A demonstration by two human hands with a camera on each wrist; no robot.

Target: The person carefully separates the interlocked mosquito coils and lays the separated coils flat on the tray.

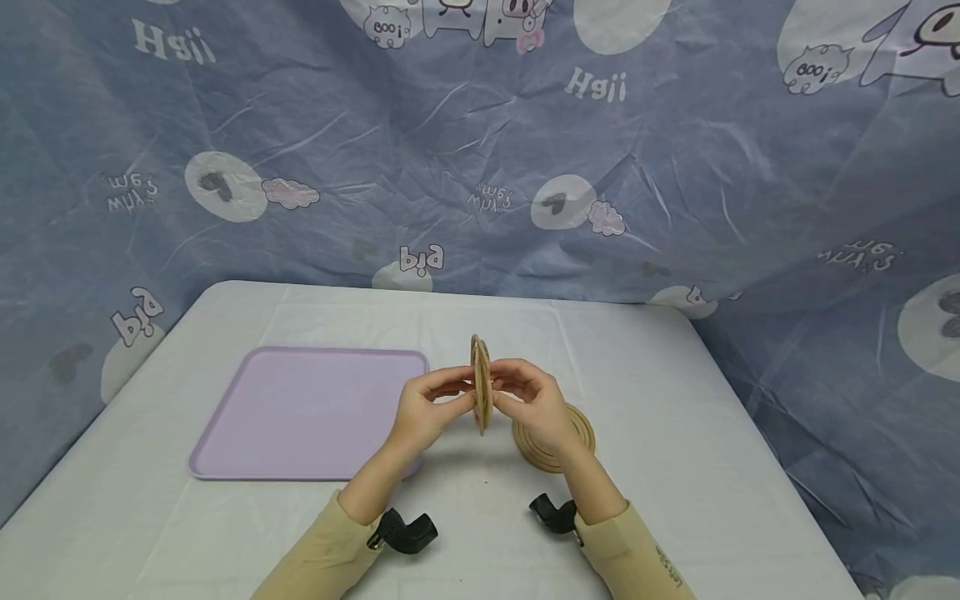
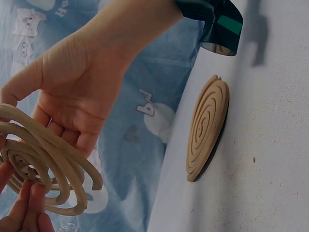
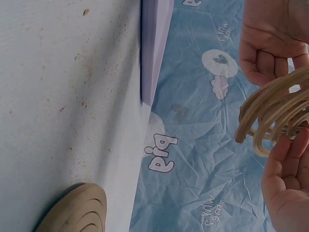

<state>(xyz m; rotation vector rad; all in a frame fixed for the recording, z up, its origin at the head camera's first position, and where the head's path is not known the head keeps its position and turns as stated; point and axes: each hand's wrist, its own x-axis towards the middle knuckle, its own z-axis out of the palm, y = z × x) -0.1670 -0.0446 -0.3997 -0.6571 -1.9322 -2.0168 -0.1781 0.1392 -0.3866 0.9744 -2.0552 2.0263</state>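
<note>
A tan spiral mosquito coil [image 1: 482,392] is held upright on edge above the table, between both hands. Its rings spread apart from one another in the left wrist view, like a loosened pair of coils. My left hand [image 1: 422,414] pinches it from the left with thumb and fingers. From the right, my right hand [image 1: 536,406] pinches it near the centre; its fingertips [image 2: 36,200] show at the spiral's middle. Another flat coil [image 1: 582,433] lies on the table beneath the right wrist, partly hidden by it in the head view.
A lilac tray [image 1: 300,417] lies on the white-covered table [image 1: 660,517], left of the hands. Small brown crumbs [image 3: 84,104] dot the cloth. Black camera mounts [image 1: 408,533] jut from both wrists. A blue patterned curtain [image 1: 465,150] hangs behind and at the sides.
</note>
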